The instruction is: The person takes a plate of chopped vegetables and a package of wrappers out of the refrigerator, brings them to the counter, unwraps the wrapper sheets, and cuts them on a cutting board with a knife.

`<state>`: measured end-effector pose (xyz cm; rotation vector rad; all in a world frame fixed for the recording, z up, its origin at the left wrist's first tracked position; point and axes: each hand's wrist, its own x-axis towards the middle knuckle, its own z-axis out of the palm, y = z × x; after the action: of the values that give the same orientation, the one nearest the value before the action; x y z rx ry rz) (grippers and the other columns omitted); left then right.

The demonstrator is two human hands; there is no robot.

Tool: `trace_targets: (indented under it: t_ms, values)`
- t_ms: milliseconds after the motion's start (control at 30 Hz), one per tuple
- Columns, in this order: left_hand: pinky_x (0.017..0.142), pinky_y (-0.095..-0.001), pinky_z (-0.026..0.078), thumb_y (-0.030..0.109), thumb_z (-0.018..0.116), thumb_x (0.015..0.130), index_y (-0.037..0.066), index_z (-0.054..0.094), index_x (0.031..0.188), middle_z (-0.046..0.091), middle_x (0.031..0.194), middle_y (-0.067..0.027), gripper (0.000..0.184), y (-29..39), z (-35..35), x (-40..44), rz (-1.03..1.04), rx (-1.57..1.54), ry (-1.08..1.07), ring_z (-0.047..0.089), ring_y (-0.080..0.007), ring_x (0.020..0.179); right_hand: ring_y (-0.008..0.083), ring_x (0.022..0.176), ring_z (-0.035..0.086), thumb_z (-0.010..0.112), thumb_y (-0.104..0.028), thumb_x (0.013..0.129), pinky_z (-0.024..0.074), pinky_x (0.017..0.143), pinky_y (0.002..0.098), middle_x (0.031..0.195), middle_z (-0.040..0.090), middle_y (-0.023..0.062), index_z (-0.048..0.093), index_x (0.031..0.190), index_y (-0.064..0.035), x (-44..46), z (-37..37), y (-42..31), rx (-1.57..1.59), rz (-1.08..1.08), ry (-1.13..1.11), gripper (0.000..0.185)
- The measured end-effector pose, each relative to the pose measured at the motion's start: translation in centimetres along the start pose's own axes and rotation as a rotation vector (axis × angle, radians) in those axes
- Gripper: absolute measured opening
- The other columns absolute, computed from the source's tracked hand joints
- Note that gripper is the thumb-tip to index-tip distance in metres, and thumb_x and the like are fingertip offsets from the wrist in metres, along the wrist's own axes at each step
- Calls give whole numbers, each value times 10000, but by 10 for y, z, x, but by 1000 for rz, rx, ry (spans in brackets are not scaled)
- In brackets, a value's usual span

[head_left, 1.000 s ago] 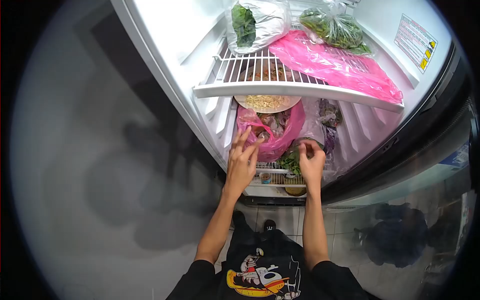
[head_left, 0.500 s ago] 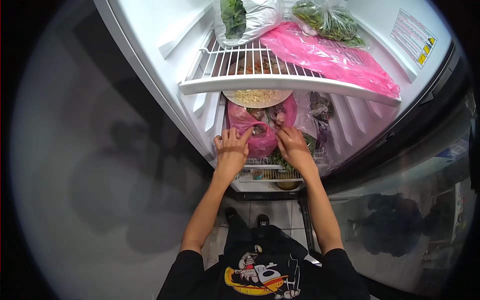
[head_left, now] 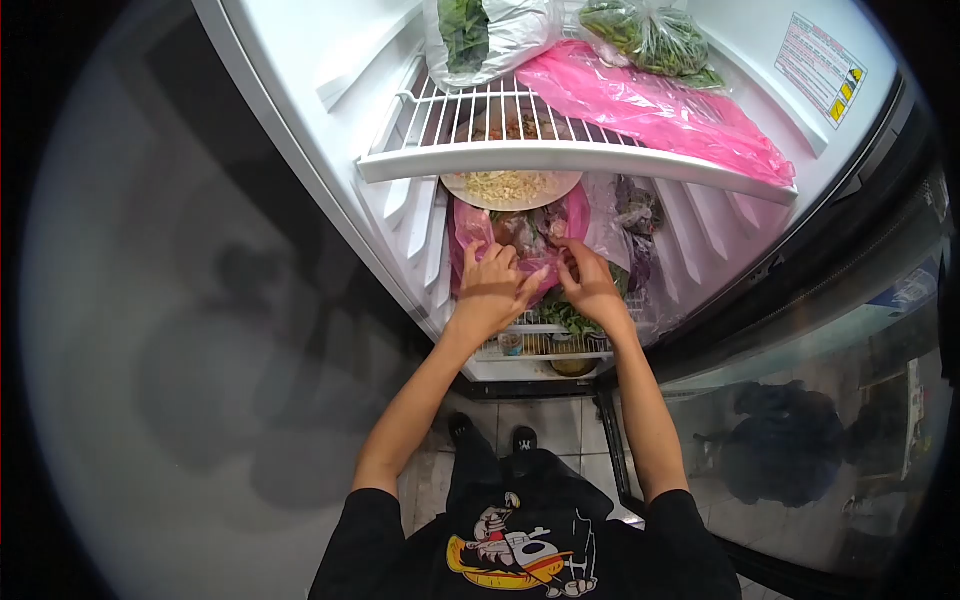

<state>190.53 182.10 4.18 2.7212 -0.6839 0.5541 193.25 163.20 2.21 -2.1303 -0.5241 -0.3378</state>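
A pink plastic bag [head_left: 465,222] lies with its mouth spread on a lower fridge shelf. Dark and pale food pieces [head_left: 522,232] show inside, too jumbled to name. My left hand [head_left: 490,285] reaches over the bag's near side, fingers bent into the thin plastic and thumb toward the right. At the bag's right edge, my right hand [head_left: 596,290] has its fingers and thumb closed on the film. Just behind the opening, a white plate [head_left: 462,190] carries pale chopped food. Leafy greens [head_left: 568,312] lie below and beside my right hand.
Above my hands juts a white wire shelf [head_left: 560,158] bearing a flat pink bag [head_left: 650,105] and bagged greens [head_left: 650,40]. Clear bags with dark produce [head_left: 638,205] stand right. Lower down are a small jar [head_left: 511,344] and a round container [head_left: 573,366]. The fridge door [head_left: 800,330] stands at right.
My left hand has shifted right and across the bag's front. The bag's mouth is wider, so more of its contents show. My right hand has moved only slightly.
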Motion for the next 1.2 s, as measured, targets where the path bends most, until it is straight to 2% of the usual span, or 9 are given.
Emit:
trace_targets:
  t_ms: [67,200,333,500,600,733,933,1133,1200]
  values:
    - [953,-502,319,364,526,948,-1,683,758,589,1018,-120,440,0,0,-4,-20,11,13,520,-275,1028,304,841,656,569,-61,873,513,757,373,902,649,193,589,1133,13,10,-1,2,106,169,-47,271]
    - [877,-473,339,344,534,947,-6,676,722,597,934,-98,439,-1,-9,-11,-44,-27,111,529,-271,960,170,755,658,553,-21,896,511,651,281,873,667,116,563,1154,58,28,16,28,153,126,-11,270]
    - [890,-446,347,324,551,934,16,686,695,625,876,-92,413,-7,-22,-23,-27,-30,112,550,-247,963,184,813,679,541,-54,943,528,664,266,911,664,136,533,1156,104,45,14,13,570,345,-94,265]
    - [935,-430,349,241,582,924,29,672,997,671,993,-125,241,-6,-28,-31,12,-147,59,605,-272,978,249,893,679,486,-109,997,565,813,312,1025,634,207,479,1178,123,62,28,8,757,408,-36,294]
    - [902,-439,358,267,572,920,21,640,1128,677,1003,-131,329,-8,-28,-32,-20,-159,118,594,-264,983,291,954,666,481,-112,998,556,878,345,1051,618,242,451,1197,121,72,36,21,1003,496,-29,307]
    - [904,-434,361,264,567,925,18,630,1144,664,1044,-168,335,-3,-25,-29,-122,-107,71,592,-278,987,299,939,670,464,-94,992,574,855,339,1070,615,241,426,1225,132,82,31,14,1081,559,-45,326]
    - [918,-445,360,289,579,918,41,666,1086,609,1170,-152,312,-1,-15,-25,-150,-81,-122,529,-290,1091,341,1073,614,401,-59,996,554,925,421,1260,516,242,376,1301,102,96,34,26,1204,452,-33,346]
    - [922,-467,378,323,587,910,95,685,1073,528,1293,-169,297,3,-1,-25,-87,-48,95,484,-335,1128,378,1160,557,423,35,936,535,948,503,1314,503,202,390,1333,33,108,32,25,1296,507,43,398]
    - [928,-489,388,332,577,917,69,667,1096,475,1354,-189,331,4,-1,-23,-228,-36,101,484,-345,1132,390,1156,556,433,49,924,534,943,526,1315,498,218,389,1333,36,111,33,25,1266,518,42,412]
